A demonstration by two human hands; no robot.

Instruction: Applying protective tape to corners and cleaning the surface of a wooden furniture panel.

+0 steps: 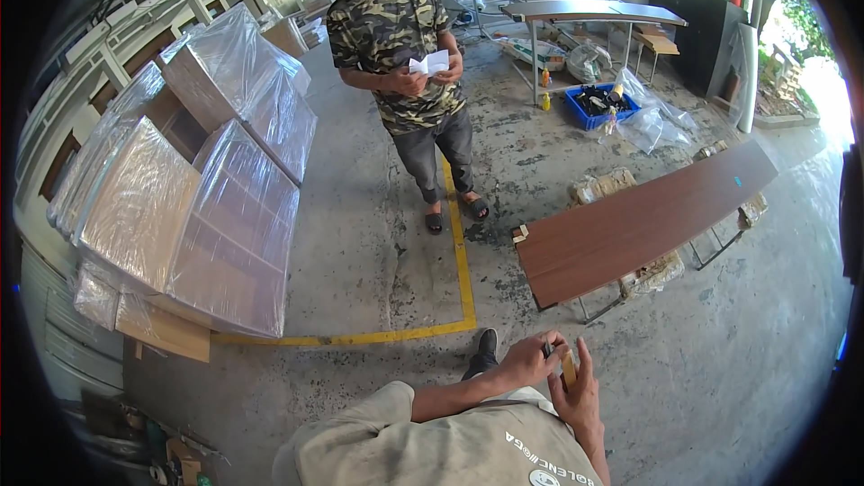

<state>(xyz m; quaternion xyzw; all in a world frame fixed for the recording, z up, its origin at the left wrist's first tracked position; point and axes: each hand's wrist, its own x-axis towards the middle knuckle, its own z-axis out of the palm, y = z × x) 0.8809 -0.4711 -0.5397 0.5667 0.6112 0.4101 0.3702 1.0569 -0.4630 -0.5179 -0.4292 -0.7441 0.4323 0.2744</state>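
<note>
My left hand (529, 360) and my right hand (579, 389) meet in front of my chest at the lower middle of the view. Together they hold a small light wooden block (568, 367) with a dark piece at its top end; the right fingers wrap its side and the left fingers pinch its upper end. Just beyond my hands lies a long brown wooden board (630, 220) resting on low metal stands. A person in a camouflage shirt (396, 31) stands facing me across the concrete floor and holds a white paper (430, 62) in both hands.
Plastic-wrapped furniture panels (193, 207) are stacked at the left. A yellow floor line (463, 279) runs between me and the standing person. A metal table (589, 13), a blue crate (601, 106) and clear plastic bags stand at the back right.
</note>
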